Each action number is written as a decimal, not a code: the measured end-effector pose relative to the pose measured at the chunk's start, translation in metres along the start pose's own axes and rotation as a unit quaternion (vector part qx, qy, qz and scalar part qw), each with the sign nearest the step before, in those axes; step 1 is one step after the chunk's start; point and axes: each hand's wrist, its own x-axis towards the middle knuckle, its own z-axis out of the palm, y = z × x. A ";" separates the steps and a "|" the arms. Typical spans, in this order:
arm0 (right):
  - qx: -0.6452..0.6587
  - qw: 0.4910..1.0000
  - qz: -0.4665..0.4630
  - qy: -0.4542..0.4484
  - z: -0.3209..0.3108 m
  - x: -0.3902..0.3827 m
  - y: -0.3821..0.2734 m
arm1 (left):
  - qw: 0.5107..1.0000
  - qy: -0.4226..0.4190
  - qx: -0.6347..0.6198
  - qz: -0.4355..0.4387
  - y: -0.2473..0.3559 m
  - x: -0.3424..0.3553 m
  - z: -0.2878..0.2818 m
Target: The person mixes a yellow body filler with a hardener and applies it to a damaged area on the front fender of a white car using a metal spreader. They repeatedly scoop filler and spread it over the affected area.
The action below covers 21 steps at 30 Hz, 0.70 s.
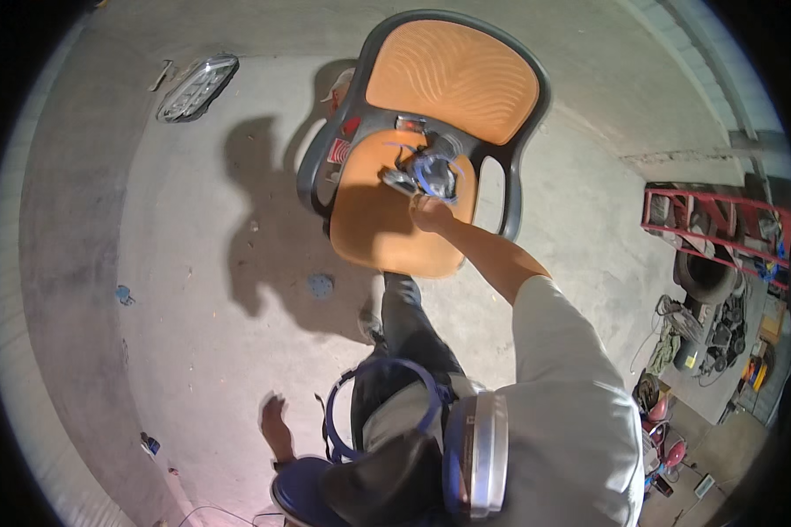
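Observation:
My right hand (429,213) reaches out over the orange seat of a chair (378,237) with a black frame. Its fingers are curled, and what they hold, if anything, is hard to make out. Right at the fingertips lie a small grey piece (402,182) and a dark, partly shiny item with blue straps (437,173), like goggles or a mask. My left hand (275,422) hangs low at my left side, away from the chair, fingers stretched and nothing in it. Close below the camera is a half-mask respirator with a blue and white round filter (476,452) and a blue hoop strap (387,364).
A car headlight (199,88) lies on the grey floor at far left. A blue sanding disc (321,285) is on the floor left of my leg. Along the right stand a red ladder (729,215), a tire (705,277) and a board with dark parts (707,369).

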 end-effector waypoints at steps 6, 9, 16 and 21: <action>-0.075 0.982 0.175 0.004 -0.033 0.173 0.021 | 0.922 -0.088 0.158 -0.343 -0.041 -0.070 0.084; -0.143 0.971 0.189 0.022 -0.013 0.217 0.053 | 0.895 -0.115 0.181 -0.392 -0.022 -0.060 0.095; -0.010 0.929 0.354 -0.109 -0.022 0.270 0.079 | 0.886 -0.118 0.190 -0.405 0.039 -0.011 0.110; -0.086 0.990 0.102 -0.049 -0.031 0.238 0.069 | 0.885 -0.134 0.196 -0.401 0.060 0.015 0.115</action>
